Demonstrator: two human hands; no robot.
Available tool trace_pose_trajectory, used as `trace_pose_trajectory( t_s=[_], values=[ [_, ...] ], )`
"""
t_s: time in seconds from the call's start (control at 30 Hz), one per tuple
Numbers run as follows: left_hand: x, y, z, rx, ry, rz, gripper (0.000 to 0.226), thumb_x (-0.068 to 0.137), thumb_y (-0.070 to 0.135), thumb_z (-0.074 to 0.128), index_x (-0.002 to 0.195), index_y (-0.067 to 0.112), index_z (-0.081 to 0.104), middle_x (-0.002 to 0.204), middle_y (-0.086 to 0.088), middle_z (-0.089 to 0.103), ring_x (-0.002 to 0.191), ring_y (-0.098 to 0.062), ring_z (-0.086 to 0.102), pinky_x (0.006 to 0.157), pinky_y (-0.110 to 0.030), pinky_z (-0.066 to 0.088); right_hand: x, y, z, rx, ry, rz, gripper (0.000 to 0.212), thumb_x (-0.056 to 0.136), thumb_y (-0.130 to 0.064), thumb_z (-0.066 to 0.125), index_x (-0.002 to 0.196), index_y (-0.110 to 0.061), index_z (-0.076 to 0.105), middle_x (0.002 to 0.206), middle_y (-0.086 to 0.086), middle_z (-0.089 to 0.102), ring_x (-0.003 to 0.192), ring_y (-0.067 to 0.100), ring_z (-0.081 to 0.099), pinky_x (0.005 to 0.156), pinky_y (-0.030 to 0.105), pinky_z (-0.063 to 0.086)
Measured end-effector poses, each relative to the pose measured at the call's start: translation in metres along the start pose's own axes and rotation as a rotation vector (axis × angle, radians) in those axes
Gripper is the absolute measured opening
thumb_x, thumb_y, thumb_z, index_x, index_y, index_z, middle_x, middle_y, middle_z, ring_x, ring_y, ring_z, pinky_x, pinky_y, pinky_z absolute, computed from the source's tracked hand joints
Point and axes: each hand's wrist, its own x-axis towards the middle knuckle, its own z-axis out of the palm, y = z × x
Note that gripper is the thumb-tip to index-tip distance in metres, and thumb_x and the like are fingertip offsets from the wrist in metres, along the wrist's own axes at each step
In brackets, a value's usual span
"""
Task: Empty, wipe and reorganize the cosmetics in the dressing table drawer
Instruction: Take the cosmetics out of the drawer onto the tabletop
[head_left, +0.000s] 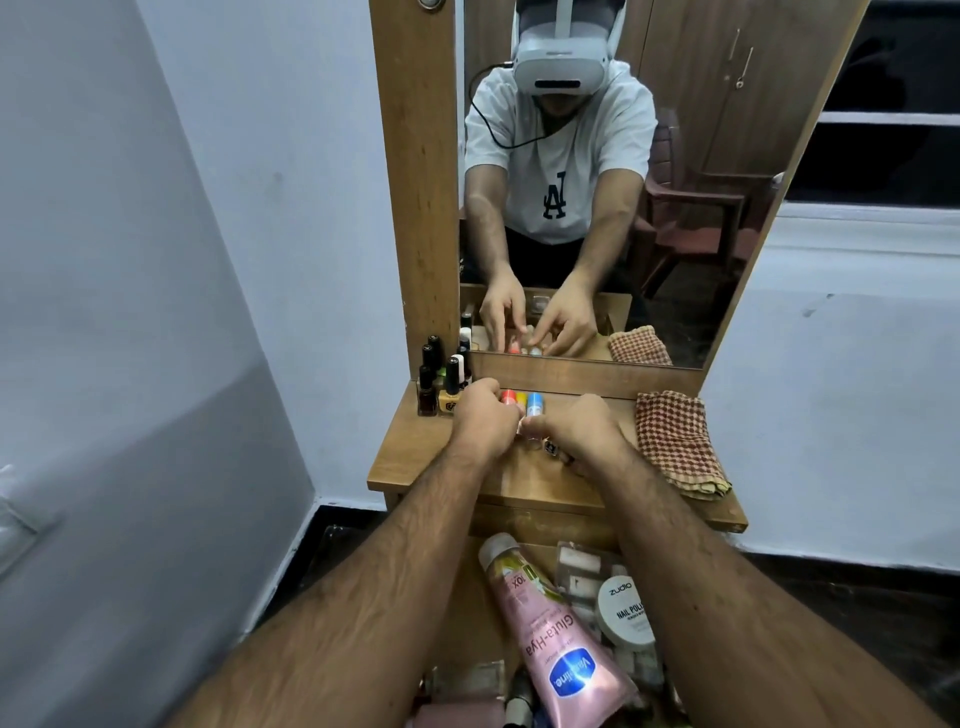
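While both the left hand (485, 415) and right hand (582, 434) pinch small coloured-capped bottles (522, 402) on the wooden tabletop (545, 478), the open wooden drawer (467, 597) remains half full, with the checked cloth (675, 441) unused.

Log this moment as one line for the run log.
stage: arranging on tabletop | left hand: at coloured lip balms | right hand: holds small items, unclear | cloth: right side | drawer: open, lotion tube inside

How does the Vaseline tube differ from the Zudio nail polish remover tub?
The Vaseline tube is pink, long and lying on its side; the Zudio tub is white, round and squat, label up. The tube overlaps other items; the tub sits beside it. Both lie in the open drawer.
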Motion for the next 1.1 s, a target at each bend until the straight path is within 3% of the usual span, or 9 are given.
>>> trace_pose_trajectory(
  t_s=[0.1, 0.17, 0.3, 0.4, 0.5, 0.57, 0.87, 1.1],
  values=[
    [-0.004, -0.003, -0.001, 0.058, 0.031, 0.028, 0.036, 0.094, 0.004, 0.058, 0.130, 0.003, 0.056, 0.125, -0.010, 0.061, 0.105, -0.018, 0.052, 0.091, -0.029, 0.044, -0.001, 0.001, 0.002, -0.001, 0.031, -0.027, 0.040, 0.068, -0.043, 0.087, 0.084, -0.009, 0.071, 0.072, 0.004, 0.068, 0.059, 0.016, 0.061, 0.051, 0.027, 0.045],
    [-0.009, -0.006, -0.004, 0.092, 0.077, 0.043, 0.040, 0.096, 0.005, 0.056, 0.136, 0.007, 0.053, 0.136, -0.008, 0.057, 0.118, -0.019, 0.053, 0.089, -0.024, 0.040, -0.003, 0.002, 0.003, -0.010, 0.025, -0.041, 0.039, 0.071, -0.042, 0.086, 0.085, -0.009, 0.071, 0.072, 0.003, 0.068, 0.057, 0.013, 0.059, 0.048, 0.026, 0.042],
    [-0.022, -0.015, -0.011, 0.158, 0.130, 0.087, 0.040, 0.096, 0.010, 0.059, 0.135, 0.018, 0.057, 0.130, -0.001, 0.062, 0.110, -0.014, 0.059, 0.094, -0.031, 0.052, -0.005, 0.005, 0.003, -0.015, -0.004, -0.064, 0.034, 0.071, -0.040, 0.086, 0.087, -0.012, 0.075, 0.076, 0.002, 0.071, 0.062, 0.012, 0.061, 0.052, 0.026, 0.045],
    [-0.029, -0.021, -0.017, 0.325, 0.172, 0.150, 0.039, 0.093, 0.017, 0.065, 0.131, 0.020, 0.061, 0.122, 0.001, 0.066, 0.110, -0.013, 0.060, 0.096, -0.031, 0.052, -0.007, 0.005, 0.001, -0.015, -0.036, -0.075, 0.027, 0.072, -0.034, 0.086, 0.087, -0.014, 0.075, 0.081, 0.001, 0.072, 0.072, 0.014, 0.064, 0.059, 0.030, 0.050],
    [-0.028, -0.025, -0.017, 0.379, 0.116, 0.112, 0.030, 0.088, 0.027, 0.071, 0.118, 0.022, 0.068, 0.105, 0.004, 0.069, 0.098, -0.010, 0.063, 0.090, -0.033, 0.055, -0.008, 0.004, 0.000, -0.013, -0.049, -0.094, 0.018, 0.076, -0.027, 0.084, 0.086, -0.015, 0.075, 0.083, 0.001, 0.072, 0.078, 0.015, 0.066, 0.069, 0.036, 0.058],
    [-0.025, -0.024, -0.017, 0.444, 0.100, 0.106, 0.027, 0.088, 0.031, 0.070, 0.114, 0.022, 0.069, 0.105, 0.003, 0.069, 0.099, -0.011, 0.062, 0.090, -0.033, 0.054, -0.008, 0.002, 0.002, -0.018, -0.048, -0.105, 0.014, 0.077, -0.025, 0.083, 0.084, -0.015, 0.075, 0.084, 0.001, 0.072, 0.081, 0.016, 0.066, 0.073, 0.038, 0.059],
    [-0.014, -0.026, -0.019, 0.501, 0.165, 0.158, 0.026, 0.095, 0.026, 0.062, 0.120, 0.021, 0.068, 0.112, 0.000, 0.070, 0.103, -0.014, 0.061, 0.090, -0.030, 0.051, 0.000, -0.010, 0.019, -0.065, 0.004, -0.135, 0.020, 0.079, -0.033, 0.081, 0.089, -0.017, 0.074, 0.081, 0.001, 0.071, 0.077, 0.016, 0.068, 0.071, 0.038, 0.059],
    [-0.013, -0.037, -0.014, 0.426, 0.263, 0.163, 0.035, 0.093, 0.030, 0.065, 0.127, 0.024, 0.063, 0.116, 0.003, 0.069, 0.107, -0.013, 0.060, 0.092, -0.030, 0.051, 0.003, -0.014, 0.031, -0.101, 0.061, -0.166, 0.020, 0.081, -0.037, 0.079, 0.089, -0.020, 0.074, 0.077, -0.003, 0.070, 0.067, 0.012, 0.066, 0.055, 0.029, 0.052]
  ],
)
